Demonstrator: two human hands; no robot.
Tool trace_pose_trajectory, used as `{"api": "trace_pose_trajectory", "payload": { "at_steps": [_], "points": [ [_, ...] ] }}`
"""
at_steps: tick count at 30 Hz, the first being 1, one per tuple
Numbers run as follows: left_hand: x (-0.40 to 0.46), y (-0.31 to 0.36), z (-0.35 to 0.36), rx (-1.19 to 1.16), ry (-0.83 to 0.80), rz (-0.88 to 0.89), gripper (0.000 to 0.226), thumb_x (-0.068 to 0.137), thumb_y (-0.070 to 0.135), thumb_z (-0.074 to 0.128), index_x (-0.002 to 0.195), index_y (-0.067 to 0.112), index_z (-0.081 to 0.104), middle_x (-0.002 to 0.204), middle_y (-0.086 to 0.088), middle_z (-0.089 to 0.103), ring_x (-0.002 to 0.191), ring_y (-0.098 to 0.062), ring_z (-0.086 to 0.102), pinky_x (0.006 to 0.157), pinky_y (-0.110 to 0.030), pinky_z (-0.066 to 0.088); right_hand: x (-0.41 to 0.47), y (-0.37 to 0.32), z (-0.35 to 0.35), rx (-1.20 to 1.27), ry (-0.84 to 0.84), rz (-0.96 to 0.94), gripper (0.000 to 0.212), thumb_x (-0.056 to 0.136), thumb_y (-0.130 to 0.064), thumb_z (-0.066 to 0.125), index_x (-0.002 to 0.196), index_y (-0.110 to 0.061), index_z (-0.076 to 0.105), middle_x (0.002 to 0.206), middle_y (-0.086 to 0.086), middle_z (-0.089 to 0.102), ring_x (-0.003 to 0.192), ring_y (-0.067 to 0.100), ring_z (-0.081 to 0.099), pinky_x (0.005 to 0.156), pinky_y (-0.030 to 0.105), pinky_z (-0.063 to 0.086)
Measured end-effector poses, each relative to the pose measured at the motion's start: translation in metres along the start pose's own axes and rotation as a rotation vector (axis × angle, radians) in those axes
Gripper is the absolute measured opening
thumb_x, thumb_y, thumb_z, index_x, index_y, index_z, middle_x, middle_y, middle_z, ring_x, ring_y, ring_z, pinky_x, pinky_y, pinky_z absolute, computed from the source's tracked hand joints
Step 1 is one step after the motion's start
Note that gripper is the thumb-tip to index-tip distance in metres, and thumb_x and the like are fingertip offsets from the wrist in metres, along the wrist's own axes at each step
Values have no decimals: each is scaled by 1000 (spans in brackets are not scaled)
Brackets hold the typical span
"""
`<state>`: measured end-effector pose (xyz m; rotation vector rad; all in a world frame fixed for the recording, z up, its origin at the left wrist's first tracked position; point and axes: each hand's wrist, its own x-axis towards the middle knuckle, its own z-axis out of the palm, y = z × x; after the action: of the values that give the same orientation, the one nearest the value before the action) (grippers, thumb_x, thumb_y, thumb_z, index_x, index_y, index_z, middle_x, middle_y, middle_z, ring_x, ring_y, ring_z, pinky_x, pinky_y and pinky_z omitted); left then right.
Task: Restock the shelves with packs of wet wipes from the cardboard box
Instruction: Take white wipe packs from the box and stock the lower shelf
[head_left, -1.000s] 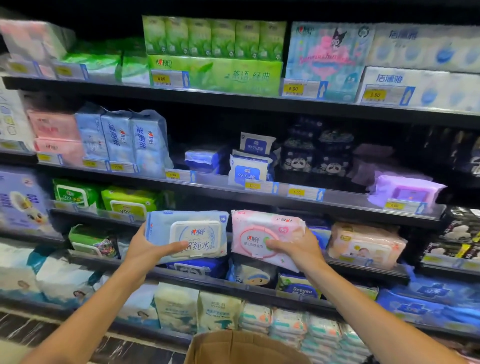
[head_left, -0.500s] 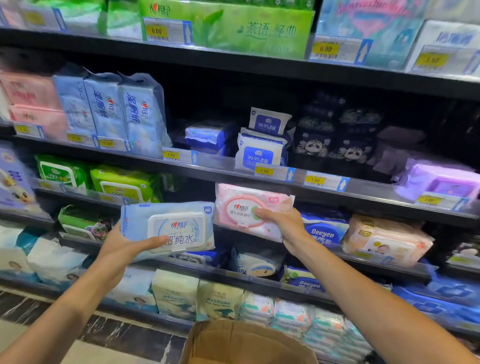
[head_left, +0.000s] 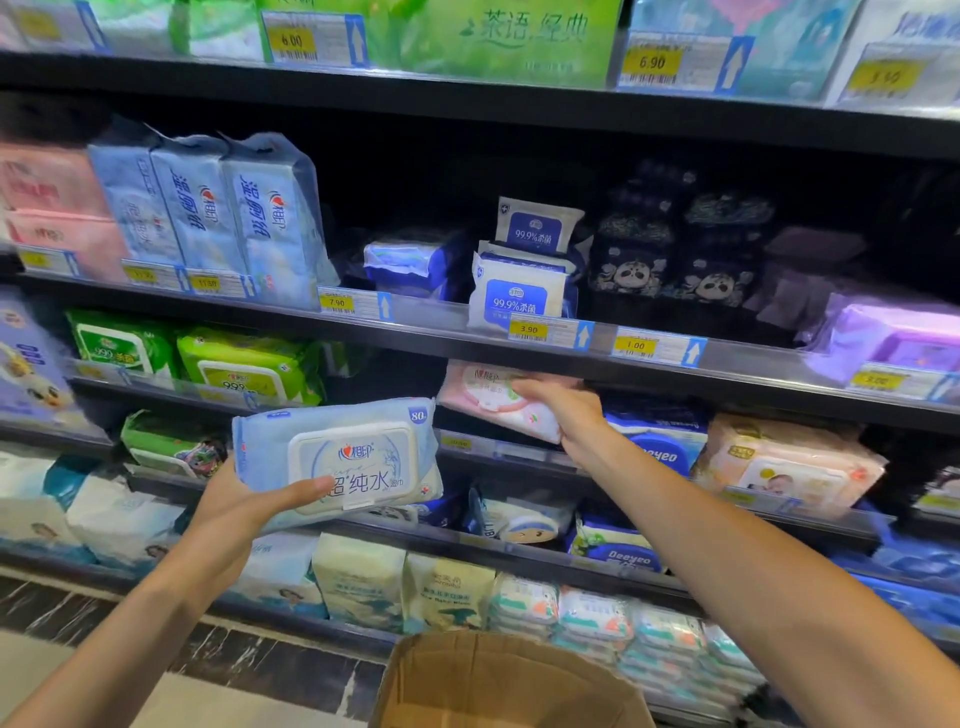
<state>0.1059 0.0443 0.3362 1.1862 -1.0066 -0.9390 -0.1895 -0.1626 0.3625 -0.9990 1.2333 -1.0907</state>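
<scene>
My left hand (head_left: 244, 506) grips a light blue pack of wet wipes (head_left: 337, 460) with a white flip lid, held in front of the shelves at mid height. My right hand (head_left: 566, 415) holds a pink pack of wet wipes (head_left: 488, 397) that sits partly inside the third shelf opening, under the shelf edge (head_left: 519, 358) with price tags. The pink pack's far end is in shadow. The open cardboard box (head_left: 498, 680) is at the bottom centre, below both arms.
Green packs (head_left: 244, 364) fill the shelf to the left of the pink pack. A blue Deeyeo pack (head_left: 660, 441) and a peach baby-wipe pack (head_left: 789, 462) sit to its right. Lower shelves hold several white and blue packs; the floor is at the bottom left.
The view has moved closer to the shelves. My right hand has pushed the pink pack up and deeper under the shelf edge. The left hand still holds the blue pack, slightly nearer.
</scene>
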Motion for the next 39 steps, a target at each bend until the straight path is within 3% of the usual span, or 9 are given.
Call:
{"api": "trace_pose_trajectory", "payload": {
  "at_steps": [5,9,13,18,24,29,33,36,39],
  "points": [
    [-13,-2,5,11,-35,-7,64,68,5,82,127,19,62,116,-3,74,108,-21,70,85,-29,59,9,-2,-15,-464,-36,9,40,59,-40,94,80,-15,72,92,-2,70,95,17,66,80,30,55],
    [-13,-8,0,40,-10,-59,86,46,24,95,125,20,63,115,-5,74,106,-24,71,96,-44,51,10,9,-21,-731,14,-64,55,64,-37,93,99,-5,65,100,5,66,95,22,63,66,27,51],
    [-11,-12,4,54,-23,-69,90,43,28,94,127,16,63,117,-7,73,109,-26,70,103,-49,48,8,26,-21,-843,55,-360,58,74,-37,86,119,-8,63,103,6,73,100,23,67,84,35,55],
    [-10,-9,17,45,-83,-44,86,50,27,91,130,16,61,120,-7,72,112,-25,69,95,-39,55,-1,19,-26,-1491,59,-729,54,94,-53,57,133,-15,57,121,12,66,112,33,60,87,38,48],
    [-7,-9,25,39,-61,-50,87,49,29,92,129,16,62,119,-8,72,111,-27,69,100,-44,50,-6,5,-46,-1745,100,-713,40,99,-43,54,130,-17,55,121,8,68,111,32,63,89,39,48],
    [10,-11,35,42,30,-48,97,38,29,95,127,14,62,114,-7,74,107,-25,71,86,-35,60,-27,27,-46,-1211,-47,-1097,48,100,-43,53,140,-16,52,134,1,59,126,21,51,104,35,38],
    [20,-8,43,48,22,-41,107,31,37,101,128,15,60,115,-6,74,108,-25,70,87,-36,60,-72,37,-11,-583,-542,-547,57,93,-49,62,143,-43,37,133,-33,50,124,-17,45,103,14,40],
    [25,-3,44,90,-12,-29,109,31,42,101,129,19,59,118,-4,73,110,-23,69,93,-43,56,-72,44,12,-399,-526,-454,71,79,-48,81,139,-41,44,131,-22,61,123,-2,56,101,27,48],
    [33,3,38,167,-44,14,95,42,37,98,127,20,60,116,-2,73,109,-20,69,89,-38,59,-66,42,25,-328,-458,-426,65,73,-30,88,129,-29,56,120,-10,68,108,0,64,81,15,54]
  ]
}}
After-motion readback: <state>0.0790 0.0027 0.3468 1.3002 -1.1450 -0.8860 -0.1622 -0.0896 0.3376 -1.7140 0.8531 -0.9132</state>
